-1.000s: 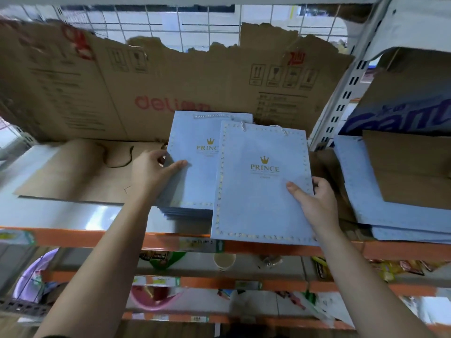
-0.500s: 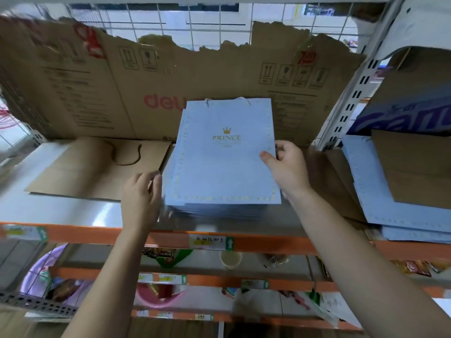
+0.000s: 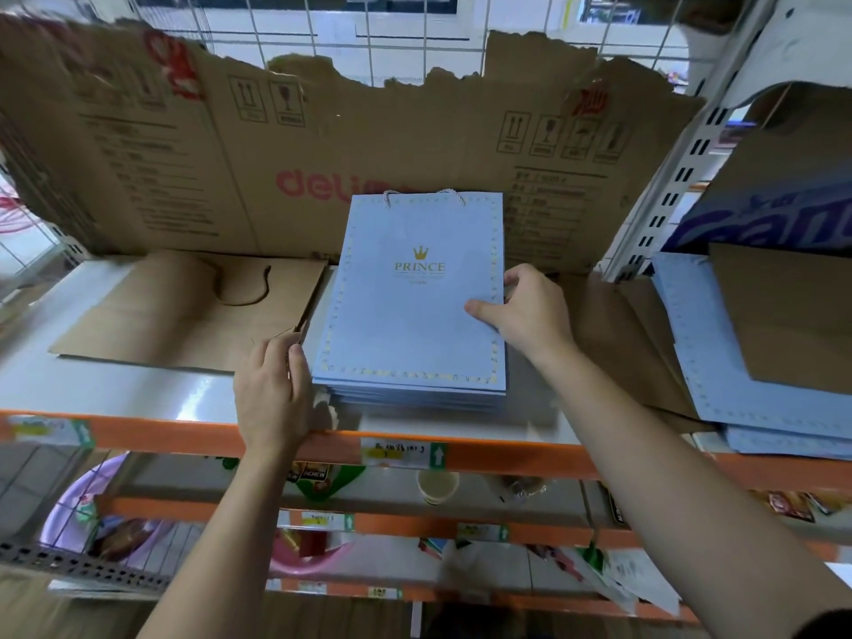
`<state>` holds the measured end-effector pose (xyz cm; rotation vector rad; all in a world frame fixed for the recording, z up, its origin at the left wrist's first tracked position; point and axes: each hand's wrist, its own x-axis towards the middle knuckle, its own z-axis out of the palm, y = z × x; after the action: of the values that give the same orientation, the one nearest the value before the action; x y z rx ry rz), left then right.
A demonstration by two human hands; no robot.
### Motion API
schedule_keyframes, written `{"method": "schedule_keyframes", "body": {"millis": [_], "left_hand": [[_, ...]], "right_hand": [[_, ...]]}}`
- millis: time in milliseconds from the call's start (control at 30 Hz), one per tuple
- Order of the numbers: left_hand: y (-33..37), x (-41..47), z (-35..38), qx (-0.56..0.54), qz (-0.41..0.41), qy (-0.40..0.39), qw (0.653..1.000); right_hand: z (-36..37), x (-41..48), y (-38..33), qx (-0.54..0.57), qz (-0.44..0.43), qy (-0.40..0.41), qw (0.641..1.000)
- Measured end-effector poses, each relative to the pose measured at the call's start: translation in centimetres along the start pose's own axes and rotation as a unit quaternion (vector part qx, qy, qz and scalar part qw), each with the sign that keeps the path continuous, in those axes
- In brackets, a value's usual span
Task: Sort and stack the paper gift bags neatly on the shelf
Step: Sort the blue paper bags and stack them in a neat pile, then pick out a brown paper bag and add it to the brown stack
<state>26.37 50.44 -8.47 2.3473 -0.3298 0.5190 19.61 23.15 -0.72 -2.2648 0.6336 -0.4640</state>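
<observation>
A stack of light blue gift bags (image 3: 415, 325) marked PRINCE lies flat on the shelf (image 3: 138, 394), edges lined up. My right hand (image 3: 525, 311) grips the right edge of the top bag, thumb on its face and fingers curled over the side. My left hand (image 3: 276, 389) rests against the stack's left side near its front corner, fingers straight along the edge. A flat brown paper bag (image 3: 184, 311) with a cord handle lies to the left of the stack.
A torn cardboard sheet (image 3: 276, 145) stands along the back of the shelf. More blue bags (image 3: 719, 362) and a brown bag (image 3: 783, 315) are piled at the right beyond a white upright post (image 3: 668, 177). Lower shelves hold snacks and a cup (image 3: 438, 486).
The blue bag carried in my right hand has been laid on the stack and squared with it. My left hand moved from the top of the stack to its left side.
</observation>
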Motion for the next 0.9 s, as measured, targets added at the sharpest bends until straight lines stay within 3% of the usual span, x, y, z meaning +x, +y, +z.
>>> {"method": "schedule_keyframes", "body": {"millis": [200, 367, 533, 767, 900], "left_hand": [[0.4, -0.1, -0.3, -0.032, 0.003, -0.018, 0.999], [1.5, 0.9, -1.1, -0.117, -0.011, -0.019, 0.993], [6.4, 2.7, 0.0, -0.046, 0.089, 0.014, 0.995], [16.2, 2.4, 6.2, -0.042, 0.190, -0.107, 0.975], [22.1, 0.4, 9.4, -0.059, 0.240, -0.136, 0.959]], "right_hand": [[0.0, 0.1, 0.3, -0.089, -0.017, -0.003, 0.996], [-1.3, -0.4, 1.3, -0.083, -0.019, -0.028, 0.996], [-4.5, -0.9, 3.8, -0.056, -0.017, 0.031, 0.998], [-11.1, -2.4, 9.9, -0.044, 0.009, 0.079, 0.996], [-15.4, -3.5, 14.2, -0.037, 0.048, 0.107, 0.992]]}}
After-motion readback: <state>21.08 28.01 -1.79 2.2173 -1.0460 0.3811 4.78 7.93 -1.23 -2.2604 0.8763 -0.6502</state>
